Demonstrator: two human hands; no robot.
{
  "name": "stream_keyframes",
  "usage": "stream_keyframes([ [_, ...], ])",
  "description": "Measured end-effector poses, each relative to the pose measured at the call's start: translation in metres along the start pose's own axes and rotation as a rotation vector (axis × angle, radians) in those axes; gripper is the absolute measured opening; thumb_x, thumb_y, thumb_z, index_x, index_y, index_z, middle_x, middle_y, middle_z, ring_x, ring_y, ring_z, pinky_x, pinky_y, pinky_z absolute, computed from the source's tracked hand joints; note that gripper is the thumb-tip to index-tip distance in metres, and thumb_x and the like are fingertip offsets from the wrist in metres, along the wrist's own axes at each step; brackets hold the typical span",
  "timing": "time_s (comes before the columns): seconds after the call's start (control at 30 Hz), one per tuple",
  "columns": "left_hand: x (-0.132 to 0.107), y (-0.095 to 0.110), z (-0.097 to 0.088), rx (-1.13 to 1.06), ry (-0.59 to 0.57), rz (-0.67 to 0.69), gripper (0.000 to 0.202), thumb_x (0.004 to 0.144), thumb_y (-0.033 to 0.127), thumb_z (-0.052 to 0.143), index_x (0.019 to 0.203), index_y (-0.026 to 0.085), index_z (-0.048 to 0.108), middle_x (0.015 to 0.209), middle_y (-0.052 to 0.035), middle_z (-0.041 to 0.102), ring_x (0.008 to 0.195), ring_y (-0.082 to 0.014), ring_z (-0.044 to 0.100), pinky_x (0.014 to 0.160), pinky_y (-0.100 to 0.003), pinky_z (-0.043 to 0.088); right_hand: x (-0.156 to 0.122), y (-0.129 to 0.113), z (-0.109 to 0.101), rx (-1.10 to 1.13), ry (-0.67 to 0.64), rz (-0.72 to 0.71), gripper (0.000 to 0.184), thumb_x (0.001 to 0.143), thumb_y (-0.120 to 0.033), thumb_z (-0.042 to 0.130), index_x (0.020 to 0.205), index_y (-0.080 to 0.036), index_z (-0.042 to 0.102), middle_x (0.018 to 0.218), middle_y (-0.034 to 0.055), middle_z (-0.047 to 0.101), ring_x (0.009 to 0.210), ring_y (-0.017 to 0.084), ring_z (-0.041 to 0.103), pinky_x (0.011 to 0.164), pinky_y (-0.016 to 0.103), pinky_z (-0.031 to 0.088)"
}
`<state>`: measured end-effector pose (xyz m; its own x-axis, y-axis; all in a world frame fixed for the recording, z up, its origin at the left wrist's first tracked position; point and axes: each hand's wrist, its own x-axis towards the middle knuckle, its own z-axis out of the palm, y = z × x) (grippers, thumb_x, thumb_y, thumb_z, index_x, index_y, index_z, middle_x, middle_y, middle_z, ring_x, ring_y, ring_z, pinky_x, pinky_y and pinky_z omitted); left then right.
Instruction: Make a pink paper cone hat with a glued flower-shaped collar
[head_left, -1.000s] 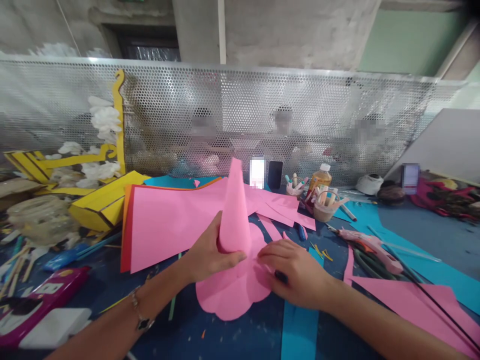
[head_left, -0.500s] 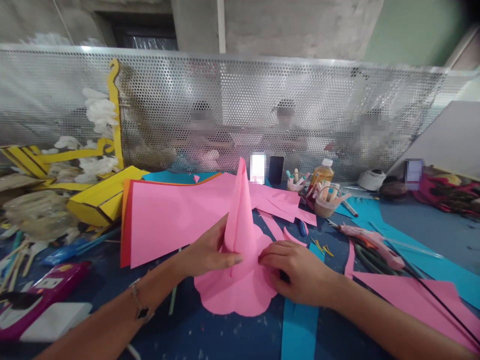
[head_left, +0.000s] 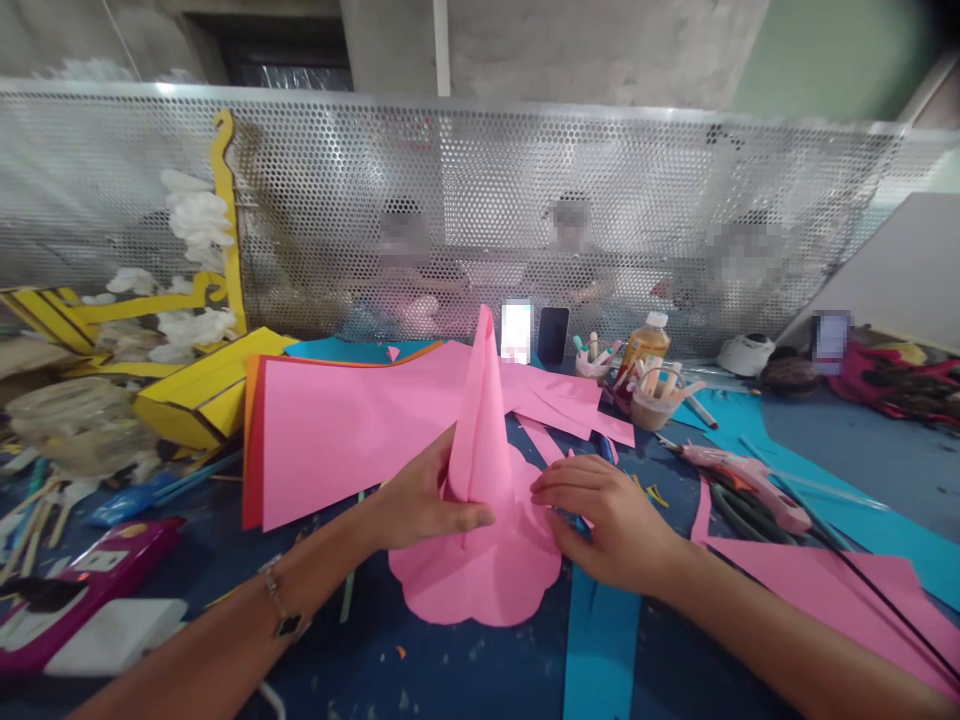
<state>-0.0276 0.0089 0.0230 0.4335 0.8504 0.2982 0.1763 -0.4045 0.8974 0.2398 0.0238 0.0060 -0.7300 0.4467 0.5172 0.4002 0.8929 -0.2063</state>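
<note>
A tall pink paper cone (head_left: 486, 430) with a folded seam stands upright on a scalloped pink paper base (head_left: 472, 585). My left hand (head_left: 424, 500) is closed around the cone's lower left side, its thumb lying across the front near the bottom. At the base's right edge is my right hand (head_left: 607, 520), palm down, with fingertips over the pink paper and the thumb apart from the fingers. Beneath that hand and forearm runs a blue paper strip (head_left: 604, 650).
Pink sheets (head_left: 345, 430) over red and orange ones lie behind. At right are a pink glue gun (head_left: 750, 485), marker cups (head_left: 654, 405) and a bottle (head_left: 643, 350). Left are a yellow box (head_left: 214, 385) and a purple device (head_left: 97, 590). A perforated metal screen (head_left: 300, 220) stands behind.
My right hand has shifted slightly right and up along the base's edge, its thumb and fingers more spread. My left hand keeps its hold on the cone.
</note>
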Motion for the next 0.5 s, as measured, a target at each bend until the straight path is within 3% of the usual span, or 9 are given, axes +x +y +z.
stream_keyframes([
  [0.17, 0.000, 0.000, -0.001, 0.017, -0.012, -0.008, 0.065, 0.078, 0.042, 0.083, 0.130, 0.021, 0.051, 0.116, -0.0093, 0.062, 0.107, -0.0285, 0.060, 0.092, -0.047, 0.054, 0.000, -0.004, 0.002, 0.050, -0.136, -0.059, 0.022, 0.090, -0.015, 0.059, 0.105, -0.022, 0.073, 0.106, 0.0064, 0.078, 0.098, 0.023, 0.071, 0.087, 0.040, 0.054],
  [0.3, 0.001, 0.002, -0.001, -0.017, -0.020, -0.011, 0.063, 0.079, 0.040, 0.082, 0.130, 0.020, 0.051, 0.109, -0.0078, 0.063, 0.100, -0.0257, 0.060, 0.088, -0.045, 0.055, 0.001, -0.008, 0.001, 0.024, -0.041, -0.052, 0.021, 0.092, -0.014, 0.055, 0.098, -0.022, 0.073, 0.101, 0.0069, 0.078, 0.093, 0.023, 0.070, 0.085, 0.040, 0.053],
  [0.43, 0.001, 0.003, 0.001, 0.004, -0.001, 0.006, 0.066, 0.076, 0.037, 0.084, 0.132, 0.020, 0.053, 0.110, -0.0076, 0.063, 0.100, -0.0255, 0.059, 0.088, -0.044, 0.055, 0.001, -0.011, 0.001, 0.040, -0.140, -0.084, 0.021, 0.091, -0.015, 0.058, 0.105, -0.022, 0.073, 0.100, 0.0068, 0.078, 0.091, 0.022, 0.070, 0.083, 0.038, 0.054],
  [0.5, 0.002, 0.005, 0.000, -0.014, 0.028, -0.016, 0.064, 0.075, 0.036, 0.085, 0.129, 0.020, 0.056, 0.107, -0.0066, 0.064, 0.097, -0.0249, 0.060, 0.086, -0.042, 0.056, 0.002, -0.009, -0.002, 0.038, -0.060, -0.080, 0.021, 0.091, -0.013, 0.058, 0.102, -0.022, 0.073, 0.094, 0.0060, 0.078, 0.087, 0.022, 0.071, 0.081, 0.038, 0.053],
])
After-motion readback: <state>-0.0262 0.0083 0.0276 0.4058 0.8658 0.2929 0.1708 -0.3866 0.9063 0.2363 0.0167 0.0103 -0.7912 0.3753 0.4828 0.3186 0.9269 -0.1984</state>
